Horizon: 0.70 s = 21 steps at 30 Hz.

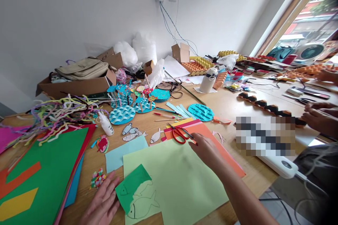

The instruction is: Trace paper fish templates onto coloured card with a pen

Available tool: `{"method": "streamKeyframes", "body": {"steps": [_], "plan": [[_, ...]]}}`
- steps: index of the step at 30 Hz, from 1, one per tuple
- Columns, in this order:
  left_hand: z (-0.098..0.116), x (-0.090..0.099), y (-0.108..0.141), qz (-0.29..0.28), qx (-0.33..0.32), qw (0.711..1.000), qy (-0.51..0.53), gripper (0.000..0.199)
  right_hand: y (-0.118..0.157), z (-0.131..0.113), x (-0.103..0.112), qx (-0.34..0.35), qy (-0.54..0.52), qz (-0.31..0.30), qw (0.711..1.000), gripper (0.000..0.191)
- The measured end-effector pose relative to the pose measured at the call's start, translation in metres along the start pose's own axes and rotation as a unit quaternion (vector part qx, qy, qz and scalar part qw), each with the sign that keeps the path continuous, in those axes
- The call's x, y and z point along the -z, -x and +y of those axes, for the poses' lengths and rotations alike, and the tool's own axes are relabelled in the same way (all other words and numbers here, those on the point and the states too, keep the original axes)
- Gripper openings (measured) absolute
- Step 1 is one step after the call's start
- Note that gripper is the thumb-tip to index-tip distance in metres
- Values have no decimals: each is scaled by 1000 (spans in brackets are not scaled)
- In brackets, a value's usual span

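Note:
My left hand [101, 198] lies on the table at the lower left with its fingers stretched out, beside a piece of dark green paper [139, 175]. A fish outline is drawn on that piece, and one edge is cut unevenly. Beneath it spreads a large light green sheet [190, 179] with a drawn fish outline [144, 206]. Over the sheet's far edge, my right hand [203, 146] has its fingers closed around the end of a dark pen [187, 133]. Scissors with red handles [179, 136] lie right beside these fingers, on the stacked coloured paper.
Several cut-out fish [156, 135], a white glue bottle [105, 123] and blue wavy discs [121, 114] stand beyond the sheets. Green card [52, 158] lies left. Another person's hand [320, 117] is at the right, near a white power strip [280, 163].

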State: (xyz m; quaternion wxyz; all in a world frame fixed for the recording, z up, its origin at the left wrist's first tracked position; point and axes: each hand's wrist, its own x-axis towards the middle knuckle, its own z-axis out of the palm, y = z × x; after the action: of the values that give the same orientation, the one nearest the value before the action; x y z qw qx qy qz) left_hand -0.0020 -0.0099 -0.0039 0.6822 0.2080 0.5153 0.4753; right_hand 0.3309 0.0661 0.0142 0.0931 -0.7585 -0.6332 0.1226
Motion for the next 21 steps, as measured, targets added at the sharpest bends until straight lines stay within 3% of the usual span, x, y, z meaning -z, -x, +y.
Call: {"method": "streamKeyframes", "body": {"steps": [4, 8, 15, 21], "plan": [[-1, 10, -6, -27, 20, 999, -1, 67, -25, -16, -10, 18, 26, -31, 999, 22], [-2, 22, -13, -66, 42, 997, 21, 53, -42, -20, -18, -1, 57, -52, 997, 18], [-3, 26, -17, -91, 43, 994, 39, 43, -58, -21, -7, 18, 80, -83, 993, 13], [-2, 26, -16, -94, 27, 995, 20, 47, -83, -66, -4, 95, 77, -75, 990, 15]]}}
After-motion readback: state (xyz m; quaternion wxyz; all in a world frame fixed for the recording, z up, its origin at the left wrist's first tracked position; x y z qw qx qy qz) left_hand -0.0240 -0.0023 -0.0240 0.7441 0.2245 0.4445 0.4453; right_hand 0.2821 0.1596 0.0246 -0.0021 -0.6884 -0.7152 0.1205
